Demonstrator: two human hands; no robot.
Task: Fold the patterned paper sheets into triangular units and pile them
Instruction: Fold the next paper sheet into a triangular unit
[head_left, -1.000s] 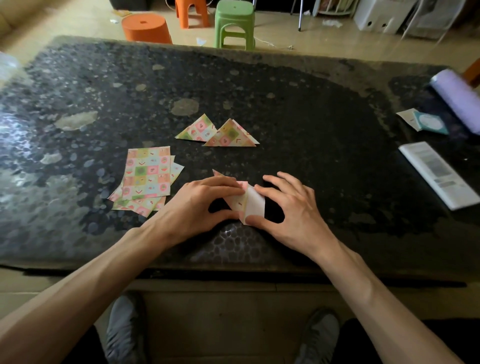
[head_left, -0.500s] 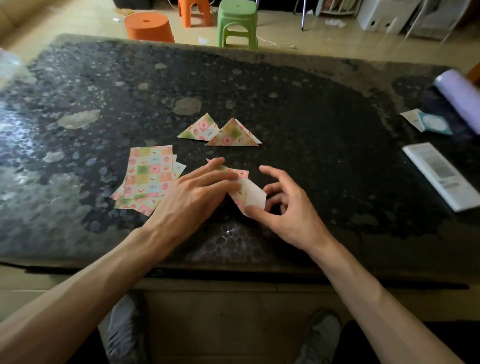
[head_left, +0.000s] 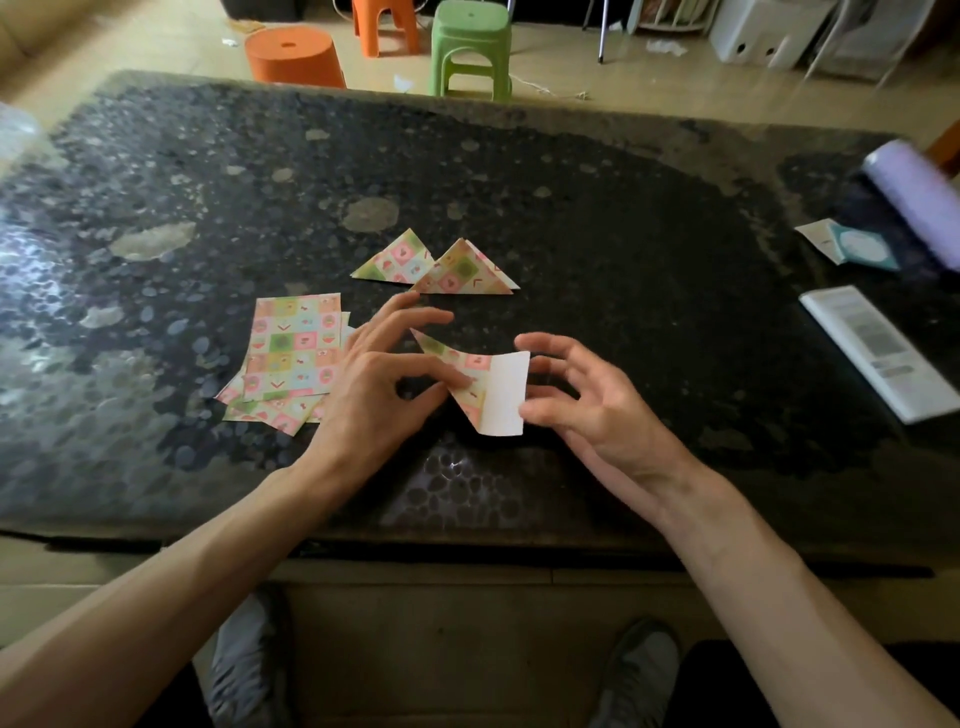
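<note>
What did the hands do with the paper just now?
The right hand drew back and spread open, letting the white flap of the half-folded sheet stand up. The left hand lifted some fingers but keeps pinching the sheet. The two folded triangles and the stack of flat sheets stayed put.
</note>
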